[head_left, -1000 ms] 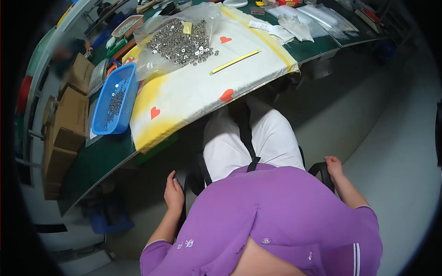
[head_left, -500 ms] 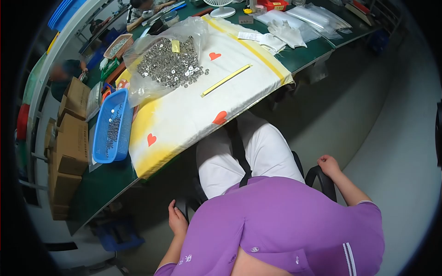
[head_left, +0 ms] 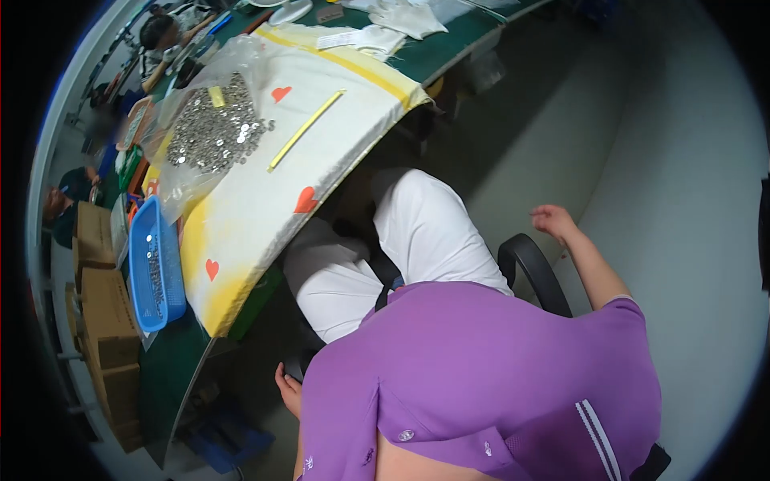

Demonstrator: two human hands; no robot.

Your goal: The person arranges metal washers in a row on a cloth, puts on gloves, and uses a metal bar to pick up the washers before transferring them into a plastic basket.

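Observation:
My left hand (head_left: 289, 392) is beside the left black armrest (head_left: 298, 365), partly cut off by my purple shirt; its visible fingers are stretched out against the armrest. To the right, my right hand (head_left: 553, 222) hangs in the air above and outside the right armrest (head_left: 529, 264). Its fingers are loosely extended and nothing is in them. On the white and yellow cloth (head_left: 249, 208) before me lie a clear plastic bag (head_left: 186, 196) spread under a heap of small round metal parts (head_left: 212, 132) and a thin yellow strip (head_left: 306, 131).
A blue basket (head_left: 172, 309) with small metal parts stands left of the cloth, beside cardboard boxes (head_left: 108, 313). White gloves (head_left: 409, 18) lie at the table's far side. Two people (head_left: 160, 34) sit across and to the left. A blue crate (head_left: 228, 437) is under the table.
The view has turned, so the table now appears further left and my body is angled away from it. My right hand has lifted off the armrest. My left hand stays by its armrest.

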